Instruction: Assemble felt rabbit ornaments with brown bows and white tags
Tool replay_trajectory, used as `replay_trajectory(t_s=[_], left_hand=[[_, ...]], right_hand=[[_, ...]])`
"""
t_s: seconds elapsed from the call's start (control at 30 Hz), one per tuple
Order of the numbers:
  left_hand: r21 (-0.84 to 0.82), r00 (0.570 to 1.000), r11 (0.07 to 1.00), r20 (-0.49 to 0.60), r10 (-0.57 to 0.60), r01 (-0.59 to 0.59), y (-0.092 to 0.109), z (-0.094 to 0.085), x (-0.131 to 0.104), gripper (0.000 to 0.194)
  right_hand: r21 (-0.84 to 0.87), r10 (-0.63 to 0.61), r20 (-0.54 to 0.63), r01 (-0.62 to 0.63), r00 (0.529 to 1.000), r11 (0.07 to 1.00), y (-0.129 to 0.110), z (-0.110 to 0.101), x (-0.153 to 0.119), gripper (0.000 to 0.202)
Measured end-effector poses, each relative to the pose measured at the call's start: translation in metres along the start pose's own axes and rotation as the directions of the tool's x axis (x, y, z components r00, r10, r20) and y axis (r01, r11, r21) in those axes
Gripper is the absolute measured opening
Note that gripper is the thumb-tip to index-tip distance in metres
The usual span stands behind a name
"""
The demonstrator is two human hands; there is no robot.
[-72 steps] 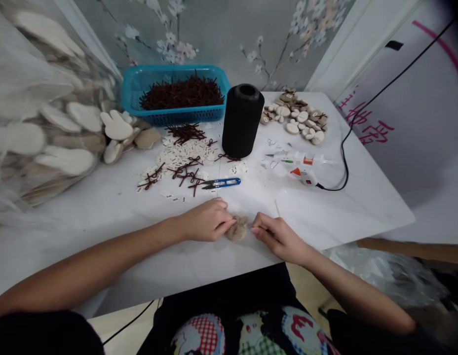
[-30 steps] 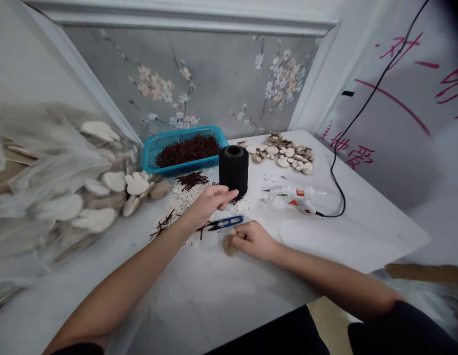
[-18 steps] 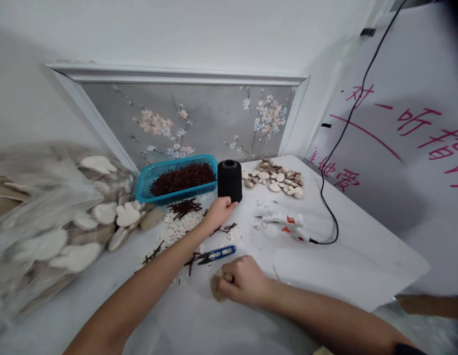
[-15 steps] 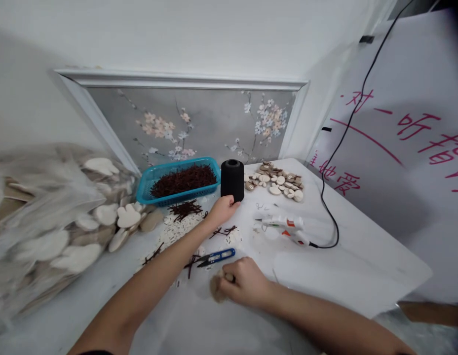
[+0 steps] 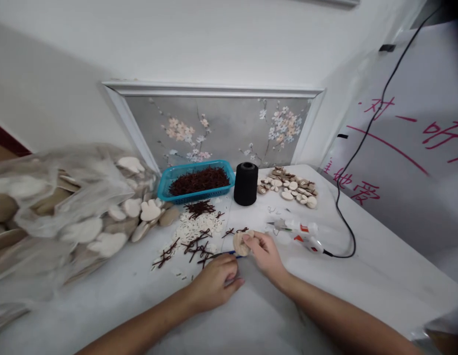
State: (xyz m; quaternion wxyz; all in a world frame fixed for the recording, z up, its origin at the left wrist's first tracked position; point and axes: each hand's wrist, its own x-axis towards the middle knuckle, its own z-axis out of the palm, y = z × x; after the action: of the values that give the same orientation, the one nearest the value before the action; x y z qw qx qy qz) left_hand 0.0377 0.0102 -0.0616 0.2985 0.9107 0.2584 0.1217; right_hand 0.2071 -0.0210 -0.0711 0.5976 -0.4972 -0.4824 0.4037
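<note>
My right hand (image 5: 266,257) pinches a small beige padded fabric piece (image 5: 241,243) above the table. Just left of it, my left hand (image 5: 216,282) is closed with its fingers curled; whatever may be in them is too small to make out. Blue-handled thread snips (image 5: 232,253) lie partly hidden behind both hands. A black cone of thread (image 5: 246,184) stands upright farther back. Several dark brown cord bows (image 5: 195,246) and a spread of small white labels (image 5: 194,228) are left of the hands.
A turquoise basket (image 5: 163,193) of brown bows stands at the back. Finished-looking beige pieces (image 5: 288,187) are piled at the back right. A glue gun (image 5: 303,236) with a black cord lies on the right. A clear bag (image 5: 66,217) of padded shapes fills the left.
My left hand has come back from the thread cone toward the front. My right hand has lifted the fabric piece up and forward, over the snips. The view has turned left.
</note>
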Motion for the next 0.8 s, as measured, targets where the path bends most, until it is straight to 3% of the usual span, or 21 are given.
replay_trajectory(t_s=[0.1,0.17,0.23,0.3,0.4,0.53,0.67,0.8], left_hand=[[-0.390,0.983,0.913,-0.085,-0.163,0.118,-0.001,-0.010,-0.003,0.018],[-0.647,0.973,0.760,-0.131,-0.191,0.062,0.003,-0.022,-0.002,0.037],[-0.800,0.959,0.599,-0.184,-0.215,-0.019,0.011,-0.038,-0.001,0.052],[-0.827,0.920,0.557,-0.274,-0.279,-0.078,0.022,-0.058,0.000,0.047],[-0.747,0.858,0.658,-0.398,-0.325,-0.097,0.037,-0.089,0.000,0.028],[-0.730,0.878,0.680,-0.366,-0.309,-0.065,0.045,-0.123,0.001,0.023],[-0.766,0.856,0.639,-0.377,-0.355,-0.073,0.042,-0.134,0.006,0.021],[-0.812,0.777,0.568,-0.442,-0.449,-0.134,0.037,-0.134,0.009,0.022]], right_hand=[[-0.021,-0.035,0.044,0.036,0.998,0.999,-0.018,0.009,0.009,0.038],[-0.023,-0.086,0.078,0.088,0.993,0.996,-0.037,0.014,0.014,0.037],[-0.048,-0.131,0.169,0.141,0.977,0.989,-0.057,0.020,0.018,0.037],[-0.083,-0.164,0.268,0.192,0.949,0.978,-0.076,0.028,0.023,0.036],[-0.116,-0.222,0.287,0.264,0.932,0.958,-0.095,0.038,0.031,0.037],[-0.096,-0.310,0.265,0.345,0.913,0.934,-0.103,0.041,0.040,0.046],[-0.038,-0.396,0.271,0.421,0.877,0.906,-0.098,0.033,0.044,0.051],[-0.102,-0.358,0.352,0.415,0.865,0.904,-0.091,0.030,0.045,0.040]])
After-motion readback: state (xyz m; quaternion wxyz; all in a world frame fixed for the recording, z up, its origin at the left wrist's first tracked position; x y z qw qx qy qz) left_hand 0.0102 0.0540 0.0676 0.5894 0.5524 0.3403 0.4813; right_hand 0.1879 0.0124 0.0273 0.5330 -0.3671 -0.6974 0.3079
